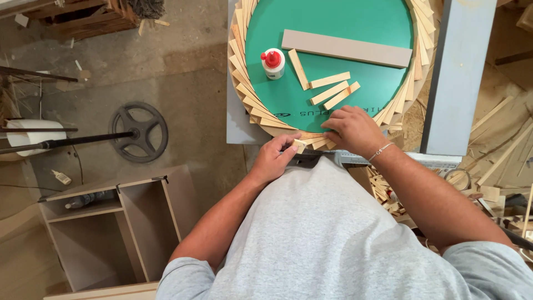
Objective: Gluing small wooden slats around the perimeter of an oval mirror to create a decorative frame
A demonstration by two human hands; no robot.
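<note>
A: Nearest to the camera is the person's grey shirt (pixel 327 233), and the two bare forearms go out from it to the near rim of the round green board (pixel 333 33).

B: What does each hand do there?

A: The left hand (pixel 275 158) is closed in a pinch around a small wooden slat (pixel 300 145); thumb and fingers grip it at the board's edge. The right hand (pixel 352 129) lies palm down with the fingers bent, and it presses on the slats already laid at the rim (pixel 316 140). It grasps nothing, I think; it only holds them flat.

B: How to place this piece well, in your opinion?

A: I would keep the right hand firm, so the neighbours do not slide, and put the new slat at the same angle and overlap as the ring of slats (pixel 244 83) around the board.

B: And farther away?

A: On the green surface lie a few loose slats (pixel 330 89), a white glue bottle with a red cap (pixel 273 63) standing upright just beside them, and beyond them a long grey strip (pixel 347 48).
</note>
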